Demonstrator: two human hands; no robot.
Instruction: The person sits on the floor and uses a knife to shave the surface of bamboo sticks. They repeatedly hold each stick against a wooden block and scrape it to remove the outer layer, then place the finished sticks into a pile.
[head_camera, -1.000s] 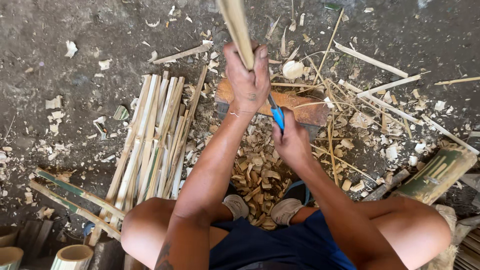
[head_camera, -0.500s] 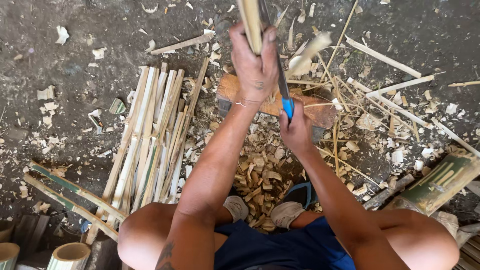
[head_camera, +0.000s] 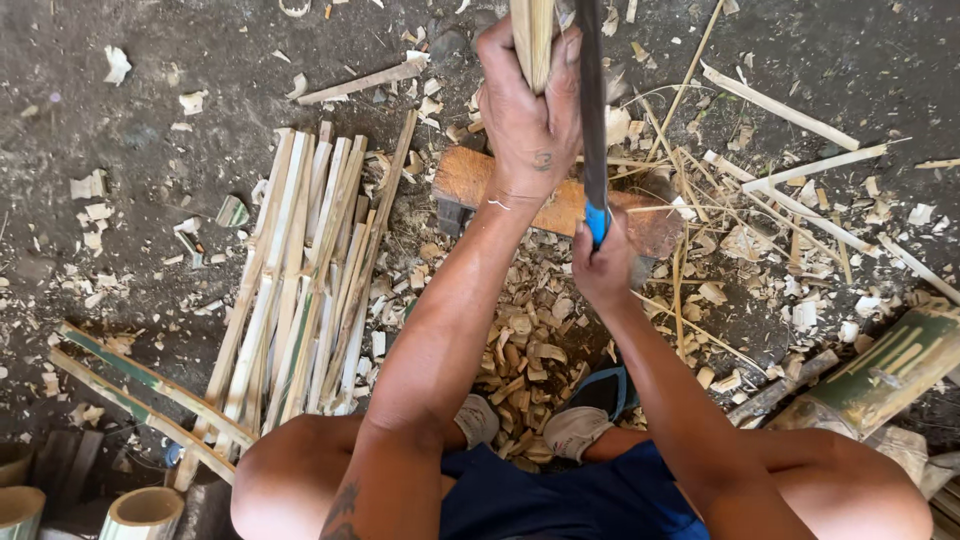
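Observation:
My left hand (head_camera: 528, 110) grips an upright bamboo stick (head_camera: 531, 38) that runs out of the top of the view. My right hand (head_camera: 603, 266) holds a blue-handled knife (head_camera: 592, 140) whose dark blade rises beside the stick. Both are above a flat wooden chopping block (head_camera: 478, 185) on the ground. Whether the blade touches the stick I cannot tell. Under my arms lies a heap of pale bamboo shavings (head_camera: 525, 355), between my sandalled feet (head_camera: 575, 430).
A bundle of split bamboo strips (head_camera: 305, 280) lies on the left. Thin slats (head_camera: 790, 110) and chips scatter at the right. A green bamboo piece (head_camera: 885, 370) lies at the far right, cut bamboo tubes (head_camera: 140, 512) at bottom left.
Both hands have risen towards the camera with the stick and knife. The knife blade now stands upright alongside the stick, higher than a second ago.

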